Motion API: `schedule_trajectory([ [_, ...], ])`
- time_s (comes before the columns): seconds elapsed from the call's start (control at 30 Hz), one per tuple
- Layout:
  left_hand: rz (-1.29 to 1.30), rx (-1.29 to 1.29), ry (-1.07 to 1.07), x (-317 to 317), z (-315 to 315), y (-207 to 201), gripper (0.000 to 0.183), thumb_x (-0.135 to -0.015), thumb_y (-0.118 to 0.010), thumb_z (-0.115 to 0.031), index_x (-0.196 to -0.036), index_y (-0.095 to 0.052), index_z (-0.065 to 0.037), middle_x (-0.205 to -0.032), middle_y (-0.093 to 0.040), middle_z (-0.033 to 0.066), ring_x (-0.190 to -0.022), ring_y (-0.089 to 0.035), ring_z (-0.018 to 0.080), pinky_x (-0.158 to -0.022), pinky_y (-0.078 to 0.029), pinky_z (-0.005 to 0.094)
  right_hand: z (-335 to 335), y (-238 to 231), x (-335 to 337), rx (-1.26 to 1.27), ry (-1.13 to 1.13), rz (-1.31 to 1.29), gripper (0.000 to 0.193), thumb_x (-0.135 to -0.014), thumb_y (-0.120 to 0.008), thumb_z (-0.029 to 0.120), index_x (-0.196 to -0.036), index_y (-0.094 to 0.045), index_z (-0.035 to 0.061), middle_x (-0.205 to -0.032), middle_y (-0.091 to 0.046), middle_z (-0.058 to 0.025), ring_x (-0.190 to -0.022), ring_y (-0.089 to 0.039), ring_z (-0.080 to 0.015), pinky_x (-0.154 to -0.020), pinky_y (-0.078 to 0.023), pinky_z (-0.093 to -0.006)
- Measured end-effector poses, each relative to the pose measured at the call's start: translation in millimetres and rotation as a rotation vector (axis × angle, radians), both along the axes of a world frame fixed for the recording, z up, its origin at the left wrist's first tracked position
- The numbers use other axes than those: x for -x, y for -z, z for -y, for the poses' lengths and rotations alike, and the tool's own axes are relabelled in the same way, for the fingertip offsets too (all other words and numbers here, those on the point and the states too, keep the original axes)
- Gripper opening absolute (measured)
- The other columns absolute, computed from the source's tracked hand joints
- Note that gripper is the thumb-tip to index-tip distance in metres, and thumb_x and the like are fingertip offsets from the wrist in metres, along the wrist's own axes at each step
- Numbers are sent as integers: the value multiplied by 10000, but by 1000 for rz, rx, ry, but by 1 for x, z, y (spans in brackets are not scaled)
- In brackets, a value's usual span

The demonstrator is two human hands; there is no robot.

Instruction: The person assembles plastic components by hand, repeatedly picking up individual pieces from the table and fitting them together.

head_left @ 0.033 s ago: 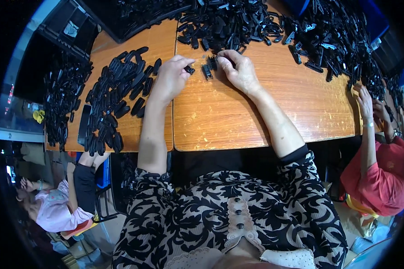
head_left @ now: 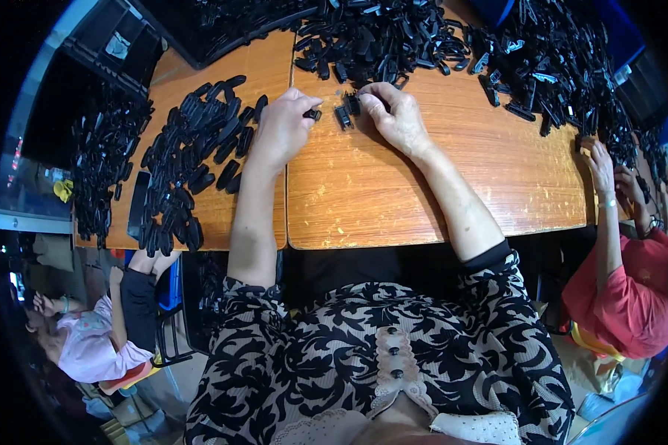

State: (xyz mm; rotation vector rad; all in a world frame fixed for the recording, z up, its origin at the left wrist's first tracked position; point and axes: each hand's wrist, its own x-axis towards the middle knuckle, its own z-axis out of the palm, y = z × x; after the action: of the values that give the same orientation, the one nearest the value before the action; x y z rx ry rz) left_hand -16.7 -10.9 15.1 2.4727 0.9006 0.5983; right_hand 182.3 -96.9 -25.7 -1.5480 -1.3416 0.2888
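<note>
A worn wooden table carries a far heap of black parts and a left heap. Between them, a worker's right hand pinches a dark piece in its fingers; the left hand, opposite, grips a small black part at its fingertips. A black block sits between both hands.

You're in a workshop, sm.-parts type: blk plastic pcs lie loose in big heaps on your scuffed wood-look worktables, w/ a dk. crate at upper L. Co-worker in red sits on your R, hands by more such pcs; person in pink sits on your L.
</note>
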Motion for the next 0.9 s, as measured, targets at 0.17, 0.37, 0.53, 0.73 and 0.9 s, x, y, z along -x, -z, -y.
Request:
schedule_trajectory([
  [0.17, -51, -217, -91, 0, -1, 5, 269, -817, -706, -42, -1084, -683, -30, -993, -634, 114, -812, -638, 202, -732, -521, 332, 4, -12, 12, 192, -171, -437, 220, -968, -592, 231, -924, -630, 19, -721, -654, -74, -639, -620, -145, -591, -489, -291],
  [0.37, 144, 394, -143, -18, 11, 2, 250, -707, -821, -62, -865, -628, -38, -723, -538, 0, -618, -445, 61, -564, -394, 245, 6, -17, 22, 239, -396, -669, 207, -967, -605, 217, -863, -613, 38, -660, -566, 10, -582, -485, -56, -507, -369, -213],
  [0.53, 154, 173, -39, -17, 9, 8, 373, -669, -853, -59, -770, -493, -59, -662, -462, -48, -602, -401, 39, -528, -354, 227, 6, -14, 19, 306, -403, -616, 185, -948, -629, 200, -862, -645, 37, -659, -551, 21, -595, -462, -54, -526, -348, -208],
  [0.73, 238, 380, 45, -15, 5, 16, 355, -688, -829, -3, -795, -498, -68, -703, -472, -57, -631, -415, 30, -555, -384, 211, 9, -22, 15, 369, -440, -751, 197, -950, -632, 230, -881, -664, 48, -652, -539, 29, -583, -436, -52, -522, -330, -211],
  [0.9, 221, 375, 78, -18, 7, 16, 335, -697, -813, 27, -841, -523, -57, -752, -495, -46, -659, -443, 31, -580, -402, 202, 9, -23, 15, 377, -433, -694, 206, -954, -625, 247, -874, -668, 62, -646, -537, 30, -566, -421, -51, -509, -315, -207],
])
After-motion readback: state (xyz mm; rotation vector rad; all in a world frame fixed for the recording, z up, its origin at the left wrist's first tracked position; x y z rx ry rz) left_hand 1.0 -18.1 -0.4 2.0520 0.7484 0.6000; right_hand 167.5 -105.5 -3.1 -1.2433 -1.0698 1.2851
